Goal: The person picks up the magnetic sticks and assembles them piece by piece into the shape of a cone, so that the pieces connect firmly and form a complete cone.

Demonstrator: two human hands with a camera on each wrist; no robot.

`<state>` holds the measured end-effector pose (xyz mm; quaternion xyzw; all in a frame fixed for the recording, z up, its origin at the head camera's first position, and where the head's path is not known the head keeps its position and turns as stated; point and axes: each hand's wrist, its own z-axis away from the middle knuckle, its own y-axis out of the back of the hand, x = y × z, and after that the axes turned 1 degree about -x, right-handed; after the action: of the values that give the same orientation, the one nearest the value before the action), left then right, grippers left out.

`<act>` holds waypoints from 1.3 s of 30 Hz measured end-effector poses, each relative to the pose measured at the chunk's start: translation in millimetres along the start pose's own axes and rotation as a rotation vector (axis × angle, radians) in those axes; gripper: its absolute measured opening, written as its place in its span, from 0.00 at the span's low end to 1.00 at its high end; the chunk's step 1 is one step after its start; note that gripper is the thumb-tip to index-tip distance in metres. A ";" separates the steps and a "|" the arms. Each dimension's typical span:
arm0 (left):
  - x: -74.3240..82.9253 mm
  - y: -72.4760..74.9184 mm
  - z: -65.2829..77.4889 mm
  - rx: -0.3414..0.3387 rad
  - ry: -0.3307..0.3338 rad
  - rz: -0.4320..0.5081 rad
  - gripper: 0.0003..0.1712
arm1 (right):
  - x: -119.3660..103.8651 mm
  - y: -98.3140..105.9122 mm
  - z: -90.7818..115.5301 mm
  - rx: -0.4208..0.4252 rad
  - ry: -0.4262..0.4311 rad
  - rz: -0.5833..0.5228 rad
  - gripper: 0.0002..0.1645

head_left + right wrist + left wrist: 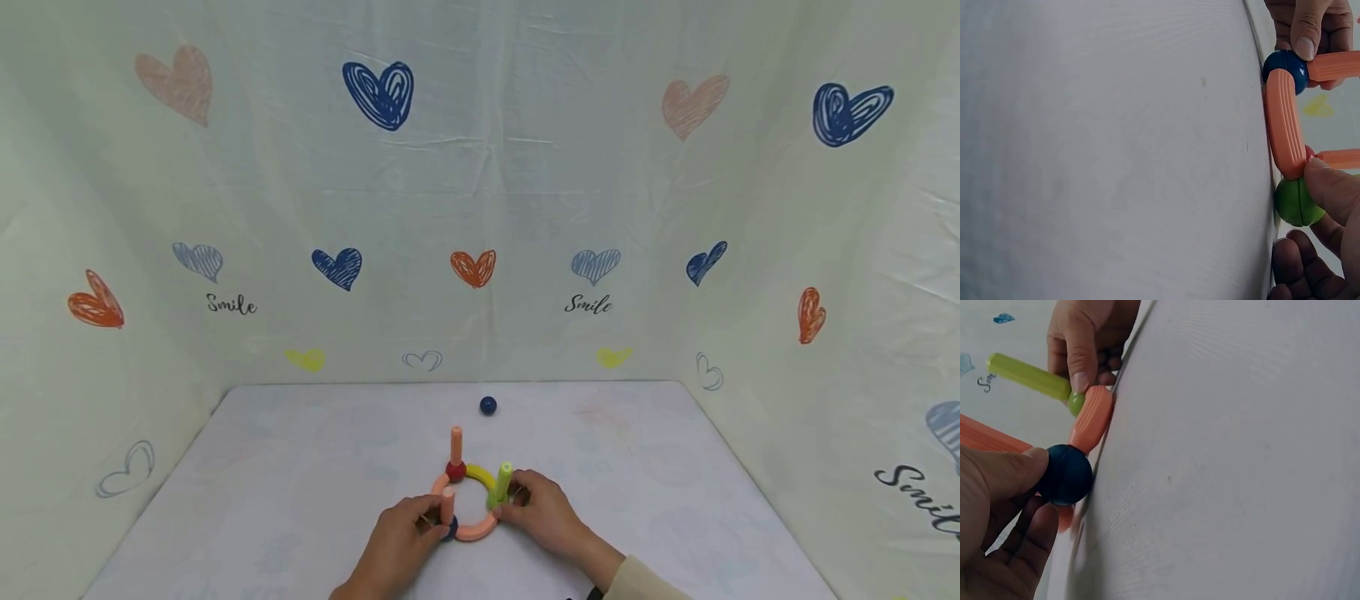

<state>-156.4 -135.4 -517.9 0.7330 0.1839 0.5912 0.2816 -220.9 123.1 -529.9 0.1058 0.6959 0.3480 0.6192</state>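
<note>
A ring of curved rods joined by balls lies on the table, with a straight rod standing on each ball. My left hand pinches the dark blue ball at the near left, below its orange rod. On the right, my right hand holds the green ball between thumb and fingers, under the yellow-green rod. A curved orange rod links these two balls. At the back, the red ball carries another upright orange rod. A curved yellow rod runs from red to green.
A loose dark blue ball lies behind the ring, near the table's far edge. The pale table is enclosed at the back and sides by a white curtain printed with hearts.
</note>
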 end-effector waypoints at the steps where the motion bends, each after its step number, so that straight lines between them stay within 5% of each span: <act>1: -0.6 0.6 0.0 0.005 -0.006 -0.003 0.17 | 0.2 -0.1 0.3 -0.003 0.000 0.003 0.20; 15: -5.3 3.3 -1.9 0.023 0.047 -0.020 0.18 | -2.8 -3.7 7.7 -0.010 0.030 0.053 0.21; 30: -15.3 2.4 0.4 0.034 0.128 0.117 0.18 | -2.9 3.7 14.3 -0.072 0.107 0.030 0.17; 39: -17.9 0.0 -0.9 0.034 0.132 0.151 0.17 | -7.5 20.4 -12.9 0.066 -0.006 -0.053 0.13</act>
<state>-161.4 -146.0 -531.5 0.7089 0.1562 0.6546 0.2109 -237.1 129.3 -511.5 0.1087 0.7076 0.3079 0.6266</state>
